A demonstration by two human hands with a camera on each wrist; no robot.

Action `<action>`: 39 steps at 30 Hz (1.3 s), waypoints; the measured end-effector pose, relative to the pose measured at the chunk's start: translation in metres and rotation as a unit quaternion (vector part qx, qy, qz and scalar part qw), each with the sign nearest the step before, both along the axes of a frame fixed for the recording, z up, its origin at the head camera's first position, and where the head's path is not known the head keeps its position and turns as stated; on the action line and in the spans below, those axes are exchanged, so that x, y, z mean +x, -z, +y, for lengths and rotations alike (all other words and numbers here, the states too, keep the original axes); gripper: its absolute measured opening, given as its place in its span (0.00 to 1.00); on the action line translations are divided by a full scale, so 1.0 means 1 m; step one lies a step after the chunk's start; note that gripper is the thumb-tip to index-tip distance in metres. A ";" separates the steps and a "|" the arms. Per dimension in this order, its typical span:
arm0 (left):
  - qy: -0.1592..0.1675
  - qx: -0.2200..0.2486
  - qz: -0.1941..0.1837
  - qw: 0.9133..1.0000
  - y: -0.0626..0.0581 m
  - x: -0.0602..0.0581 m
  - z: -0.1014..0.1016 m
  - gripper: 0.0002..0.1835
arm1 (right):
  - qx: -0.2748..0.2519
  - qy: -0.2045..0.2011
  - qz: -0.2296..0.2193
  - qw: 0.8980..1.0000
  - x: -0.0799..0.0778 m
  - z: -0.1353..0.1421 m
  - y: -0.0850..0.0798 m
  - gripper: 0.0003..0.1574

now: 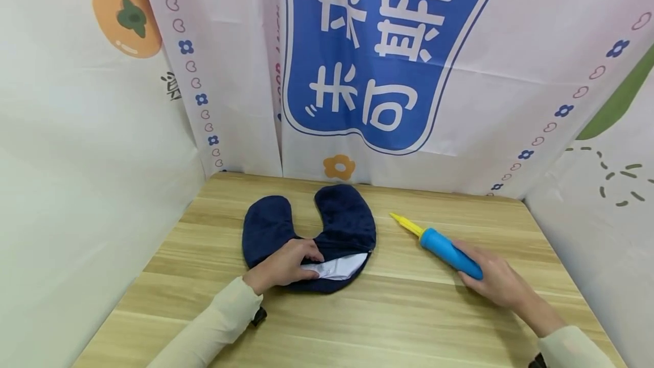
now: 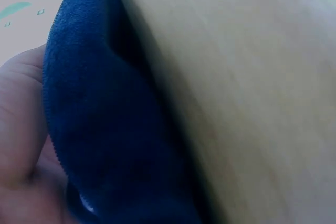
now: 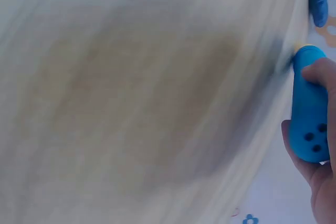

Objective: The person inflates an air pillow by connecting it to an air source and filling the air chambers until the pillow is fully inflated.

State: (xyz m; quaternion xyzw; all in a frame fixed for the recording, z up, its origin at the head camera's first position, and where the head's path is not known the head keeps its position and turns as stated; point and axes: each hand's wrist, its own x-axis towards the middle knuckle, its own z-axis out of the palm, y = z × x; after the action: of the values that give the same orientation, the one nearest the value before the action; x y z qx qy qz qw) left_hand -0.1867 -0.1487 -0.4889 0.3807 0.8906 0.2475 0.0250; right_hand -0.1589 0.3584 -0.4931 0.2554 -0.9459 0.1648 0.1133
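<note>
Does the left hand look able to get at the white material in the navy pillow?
Likely yes: the navy pillow gapes open at the left hand, leaving the white material partly exposed.

The head camera looked forward and down over the desk (image 1: pixel 419 322) from its near side, far enough back to frame the left hand (image 1: pixel 286 263), the right hand (image 1: pixel 493 277) and the printed cloth (image 1: pixel 235 72) behind. The left wrist camera sat much nearer — the navy pillow (image 2: pixel 110 108) loomed beside that hand, with wood slanting past. The right wrist camera faced a blurred stretch of desk, its hand and the blue pump (image 3: pixel 308 103) at the right edge. Head and left wrist views shared the pillow; head and right wrist, the pump.
</note>
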 end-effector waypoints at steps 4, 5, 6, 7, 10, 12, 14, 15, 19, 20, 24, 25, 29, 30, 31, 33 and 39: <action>0.000 -0.001 0.002 1.000 0.001 0.001 -0.001 0.12 | -0.015 0.004 0.020 1.000 0.002 -0.008 -0.011 0.43; 0.000 -0.001 0.002 1.000 0.001 0.001 -0.001 0.12 | -0.017 0.001 0.028 0.999 0.002 -0.010 -0.015 0.43; 0.000 -0.002 0.004 1.000 0.002 0.001 0.000 0.11 | -0.018 -0.002 0.035 0.999 0.003 -0.012 -0.018 0.43; 0.000 -0.002 0.005 1.000 0.002 0.001 0.000 0.11 | -0.018 -0.008 0.042 0.999 0.003 -0.013 -0.022 0.43; -0.002 0.000 0.005 1.000 0.004 0.002 0.002 0.10 | -0.017 -0.028 0.065 0.997 0.004 -0.018 -0.033 0.43; -0.004 0.006 0.008 1.000 0.004 0.002 0.004 0.10 | -0.012 -0.040 0.078 0.996 0.004 -0.020 -0.040 0.43; -0.011 0.011 0.004 1.000 0.004 0.002 0.007 0.09 | -0.004 -0.052 0.094 0.994 0.003 -0.022 -0.047 0.43; -0.015 0.014 0.002 1.000 0.005 0.002 0.007 0.08 | -0.001 -0.057 0.098 0.994 0.004 -0.024 -0.051 0.43; -0.030 0.018 -0.005 0.999 0.005 0.001 0.009 0.06 | 0.007 -0.073 0.107 0.992 0.007 -0.033 -0.067 0.43; -0.032 0.019 -0.007 0.999 0.005 0.001 0.009 0.06 | 0.007 -0.077 0.105 0.992 0.009 -0.036 -0.072 0.43; -0.036 0.026 -0.009 0.999 0.004 -0.002 0.009 0.05 | 0.017 -0.085 0.092 0.992 0.017 -0.052 -0.091 0.42; -0.040 0.029 -0.011 0.999 0.003 -0.002 0.009 0.04 | 0.021 -0.091 0.090 0.992 0.019 -0.056 -0.095 0.42; -0.059 0.043 -0.015 0.997 0.002 -0.004 0.010 0.03 | 0.033 -0.114 0.088 0.989 0.024 -0.071 -0.110 0.42; -0.064 0.046 -0.016 0.997 0.002 -0.005 0.010 0.04 | 0.037 -0.119 0.089 0.988 0.025 -0.074 -0.113 0.42; -0.068 0.046 -0.013 0.997 0.002 -0.005 0.011 0.03 | 0.040 -0.124 0.088 0.988 0.026 -0.078 -0.117 0.42; -0.073 0.049 -0.005 0.996 0.002 -0.005 0.014 0.03 | 0.048 -0.132 0.089 0.986 0.029 -0.084 -0.124 0.43; -0.093 0.064 0.005 0.994 -0.002 -0.006 0.021 0.04 | 0.072 -0.158 0.087 0.981 0.036 -0.104 -0.142 0.42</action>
State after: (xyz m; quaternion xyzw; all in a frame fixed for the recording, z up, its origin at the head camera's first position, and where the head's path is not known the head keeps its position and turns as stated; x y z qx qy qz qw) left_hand -0.1931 -0.1278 -0.4868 0.2980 0.9047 0.3033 -0.0266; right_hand -0.1227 0.2543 -0.3509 0.4229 -0.8894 0.0889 0.1490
